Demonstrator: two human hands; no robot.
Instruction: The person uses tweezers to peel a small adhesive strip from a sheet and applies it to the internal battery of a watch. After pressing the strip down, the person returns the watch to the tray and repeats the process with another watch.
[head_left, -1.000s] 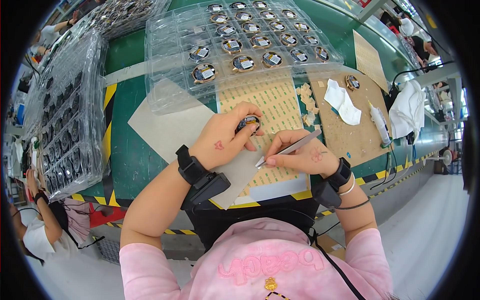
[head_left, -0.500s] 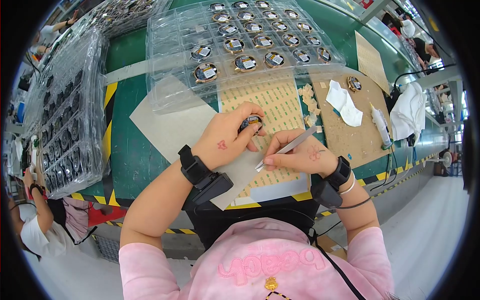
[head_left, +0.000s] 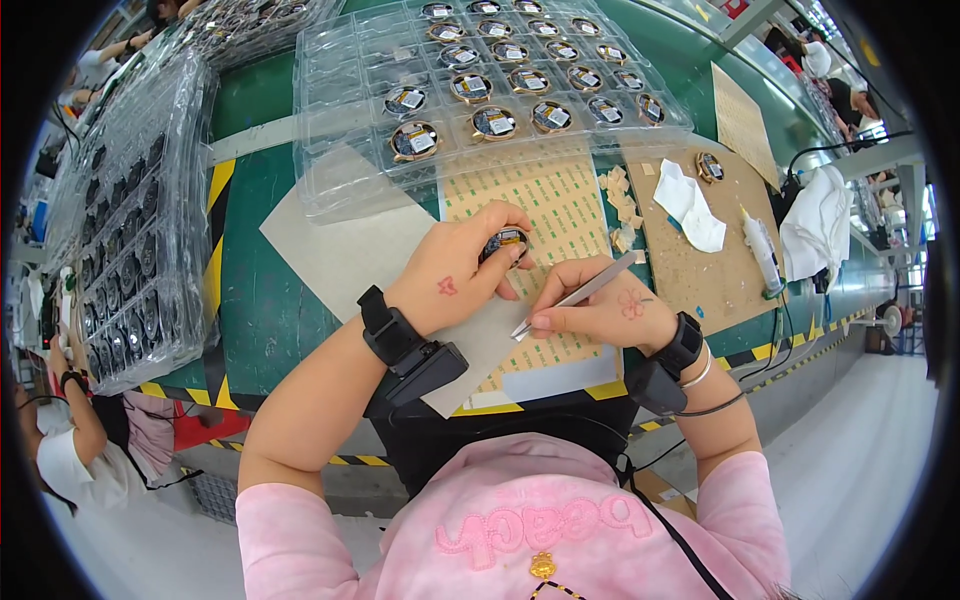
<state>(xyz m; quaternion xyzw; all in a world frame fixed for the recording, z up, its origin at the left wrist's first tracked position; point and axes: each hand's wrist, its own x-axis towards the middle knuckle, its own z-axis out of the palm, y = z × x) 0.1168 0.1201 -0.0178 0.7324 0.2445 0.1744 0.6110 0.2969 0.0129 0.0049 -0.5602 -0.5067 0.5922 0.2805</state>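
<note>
My left hand is closed around a round watch case with dark electronics, its thumb resting on the near side. My right hand pinches a pair of silver tweezers whose tips point down and left toward a grey-white sheet. The tweezer tips are apart from the watch case. Under both hands lies a tan sheet of adhesive pieces with green print, partly covered by the grey-white sheet.
Beyond my hands a clear plastic tray holds several similar watch cases. At left stands a stack of trays with dark parts. On the right, a brown board carries a white cloth, a glue bottle and one watch case.
Very little differs. Both hands keep the same grip, and the view has shifted slightly.
</note>
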